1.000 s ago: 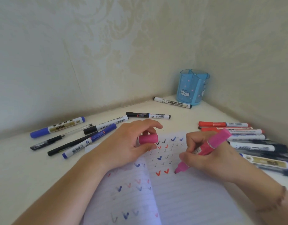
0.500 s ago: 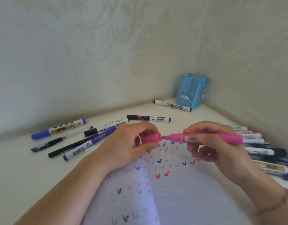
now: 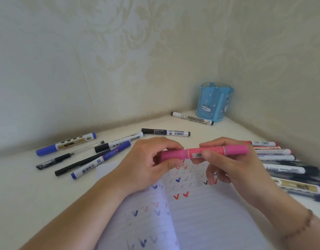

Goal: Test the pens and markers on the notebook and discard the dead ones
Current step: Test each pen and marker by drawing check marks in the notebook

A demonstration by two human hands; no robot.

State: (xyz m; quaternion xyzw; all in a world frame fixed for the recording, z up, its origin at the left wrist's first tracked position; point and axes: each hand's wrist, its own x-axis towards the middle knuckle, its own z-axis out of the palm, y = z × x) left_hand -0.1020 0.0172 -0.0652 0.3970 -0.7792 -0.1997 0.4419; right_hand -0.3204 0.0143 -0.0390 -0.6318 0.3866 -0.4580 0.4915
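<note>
Now the cap (image 3: 172, 154) sits on the pink marker (image 3: 209, 152); left hand (image 3: 146, 166) pinches it, right hand (image 3: 233, 165) grips the barrel above the notebook (image 3: 200, 213).

both hands (image 3: 148, 163) grip pink highlighter (image 3: 206, 152) above notebook (image 3: 200, 213).

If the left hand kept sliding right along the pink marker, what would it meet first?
The left hand holds the cap end of the pink marker. Sliding right along the barrel, it would probably meet the right hand's fingers first, gripping mid-barrel close by.
</note>
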